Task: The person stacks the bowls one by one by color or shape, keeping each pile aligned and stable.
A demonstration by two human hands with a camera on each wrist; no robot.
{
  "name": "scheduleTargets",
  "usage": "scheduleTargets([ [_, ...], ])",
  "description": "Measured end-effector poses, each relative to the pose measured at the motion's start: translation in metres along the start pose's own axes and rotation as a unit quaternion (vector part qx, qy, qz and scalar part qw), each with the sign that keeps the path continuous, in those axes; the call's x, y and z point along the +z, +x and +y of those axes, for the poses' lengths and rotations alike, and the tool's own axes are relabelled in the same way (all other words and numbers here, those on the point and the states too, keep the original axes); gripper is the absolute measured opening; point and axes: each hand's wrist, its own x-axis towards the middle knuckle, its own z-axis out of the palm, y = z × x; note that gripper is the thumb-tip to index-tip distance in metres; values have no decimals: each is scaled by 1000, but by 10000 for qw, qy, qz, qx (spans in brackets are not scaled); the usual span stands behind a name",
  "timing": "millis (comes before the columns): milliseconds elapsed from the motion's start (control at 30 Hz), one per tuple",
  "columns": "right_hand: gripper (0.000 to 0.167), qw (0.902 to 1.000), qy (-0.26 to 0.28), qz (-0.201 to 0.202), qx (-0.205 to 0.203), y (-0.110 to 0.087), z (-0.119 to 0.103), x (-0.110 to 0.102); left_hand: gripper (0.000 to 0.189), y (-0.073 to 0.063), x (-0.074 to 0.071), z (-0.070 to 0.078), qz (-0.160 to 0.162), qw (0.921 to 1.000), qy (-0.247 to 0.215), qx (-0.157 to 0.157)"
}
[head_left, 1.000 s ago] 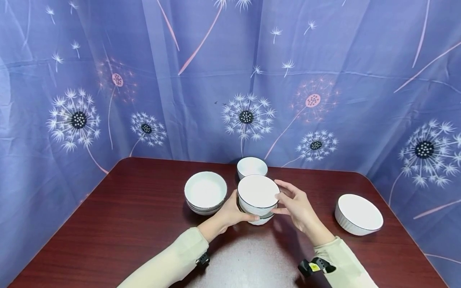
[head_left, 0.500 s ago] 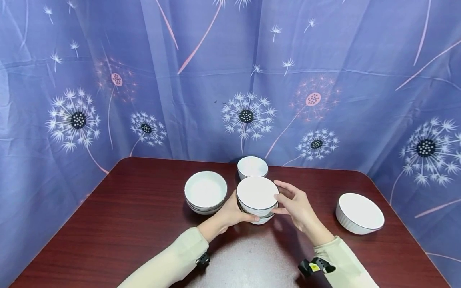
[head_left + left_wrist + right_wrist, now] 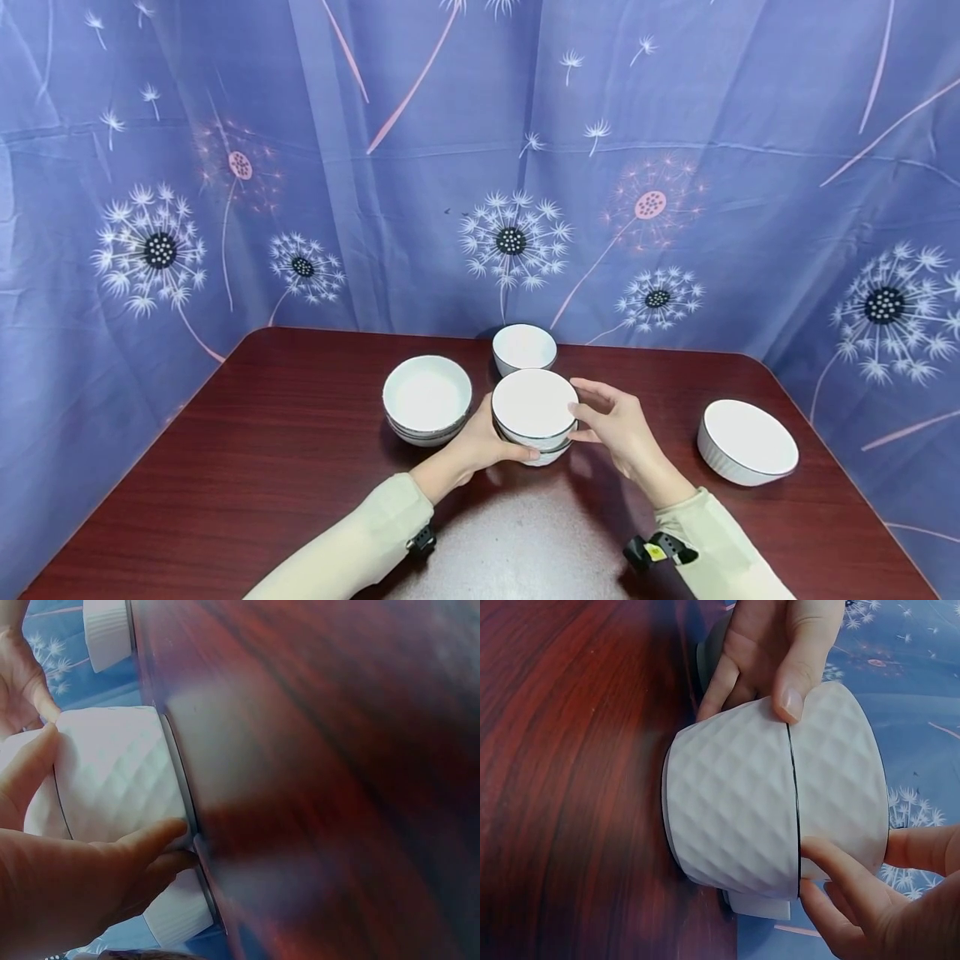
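Two white bowls with dark rims and diamond-textured sides are stacked near the middle of the table in the head view. The upper bowl [image 3: 536, 402] sits partly inside the lower bowl [image 3: 551, 458]. With fingers around its side and thumb near its rim, my left hand [image 3: 478, 442] grips the lower bowl. My right hand [image 3: 622, 429] holds the upper bowl from the right, its thumb at the top rim and other fingers on the side. In the right wrist view, the upper bowl [image 3: 836, 772] stands out well above the lower bowl's rim [image 3: 727, 799].
Left of my hands is a stack of shallower white bowls [image 3: 427, 396]. A small white bowl [image 3: 524, 346] stands behind, and a ribbed white bowl [image 3: 747, 442] is at the right. The dark red table [image 3: 225, 467] ends at a blue dandelion-print curtain [image 3: 420, 183].
The upper bowl has sunk slightly, narrowing the visible part of the lower bowl beneath it. Both hands keep nearly the same place.
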Motion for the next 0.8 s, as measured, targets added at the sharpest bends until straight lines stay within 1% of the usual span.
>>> scheduleTargets([
  [233, 45, 9999, -103, -7, -133, 1, 0, -3, 106, 1, 2, 1, 118, 9997, 233, 32],
  [367, 41, 9983, -493, 20, -319, 6, 3, -6, 107, 0, 2, 2, 158, 9993, 333, 19],
  [467, 40, 9948, -881, 45, -504, 8, 5, -8, 107, 0, 2, 3, 180, 9991, 390, -28],
  [533, 39, 9932, -1022, 57, -554, 8, 6, -9, 107, 0, 2, 3, 171, 9990, 410, -31],
  [667, 37, 9930, -1044, 48, -547, 7, 7, -11, 107, 0, 2, 2, 131, 9993, 356, 32],
  [800, 37, 9932, -966, -46, -649, 5, 7, -12, 110, -1, 3, 1, 120, 9995, 262, 150],
])
